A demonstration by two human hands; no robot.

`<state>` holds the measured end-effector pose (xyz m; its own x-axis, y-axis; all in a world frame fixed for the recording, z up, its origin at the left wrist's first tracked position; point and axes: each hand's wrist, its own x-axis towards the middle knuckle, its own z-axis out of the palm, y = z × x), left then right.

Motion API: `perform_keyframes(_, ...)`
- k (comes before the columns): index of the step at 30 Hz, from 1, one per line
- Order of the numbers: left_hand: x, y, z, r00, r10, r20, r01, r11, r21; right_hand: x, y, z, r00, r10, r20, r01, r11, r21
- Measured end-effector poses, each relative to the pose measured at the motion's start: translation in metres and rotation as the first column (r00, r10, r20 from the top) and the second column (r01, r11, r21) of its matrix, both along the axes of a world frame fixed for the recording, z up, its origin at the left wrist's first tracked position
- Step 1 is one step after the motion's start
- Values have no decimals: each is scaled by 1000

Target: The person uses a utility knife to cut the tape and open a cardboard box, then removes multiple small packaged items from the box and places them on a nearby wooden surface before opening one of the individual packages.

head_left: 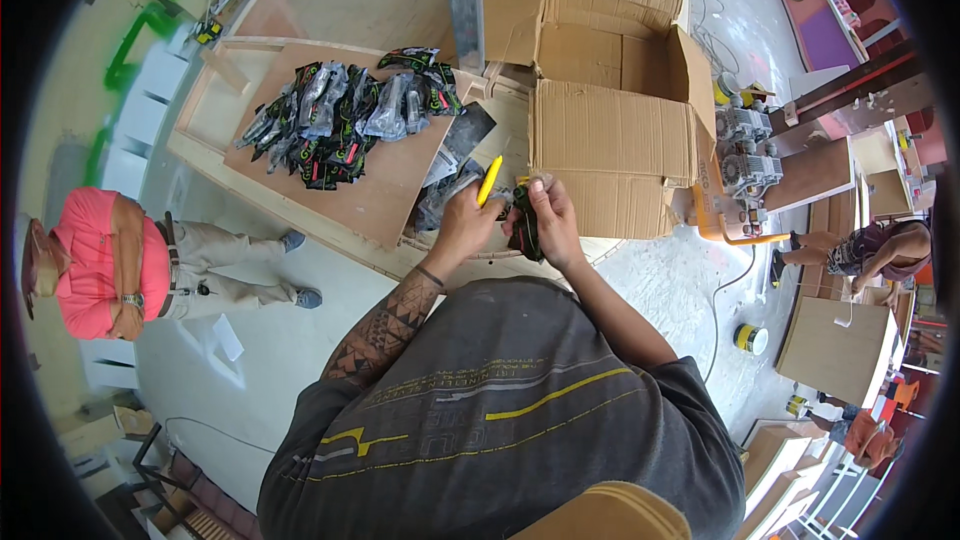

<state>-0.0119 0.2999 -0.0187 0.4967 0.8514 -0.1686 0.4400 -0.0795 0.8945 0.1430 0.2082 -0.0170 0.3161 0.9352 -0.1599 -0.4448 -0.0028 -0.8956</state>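
My left hand [468, 224] is closed round a slim yellow pen-like tool [490, 180], whose upper end sticks up past the fingers; its exact kind does not show. Close beside it, my right hand [553, 218] grips a small black plastic packet [524, 230] with green marks, thumb on its top edge. The left fingertips reach the packet's side. Both hands are in front of my chest, just short of an open cardboard box [610, 155]. Beyond my left hand lie clear plastic bags [445, 195], partly hidden by it.
A pile of black and clear packets [340, 110] covers a brown board [375, 185] on the wooden frame at left. Behind stands a metal post [462, 5]. A person in a pink shirt [115, 260] stands left. Right are motors [748, 155], a paint bucket [750, 339] and a floor cable [716, 320].
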Motion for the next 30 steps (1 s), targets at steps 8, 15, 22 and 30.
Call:
perform_keyframes(8, -35, 13, 46, 917, -370, 147, 381, 923, -59, 3, -14, 18, 872, 444, -207, -484, 843, -235)
perform_keyframes(15, -50, 11, 21, 948, -284, 143, 294, 954, -52, -1, -10, 10, 946, 305, -109, -322, 923, -211)
perform_keyframes(22, -51, 13, 31, 941, -308, 137, 331, 923, -195, -3, -1, -8, 964, 186, -189, -222, 957, -188)
perform_keyframes(30, -104, 44, 18, 931, 244, 272, -146, 931, -335, 42, -22, -34, 950, -40, -308, 7, 994, -108)
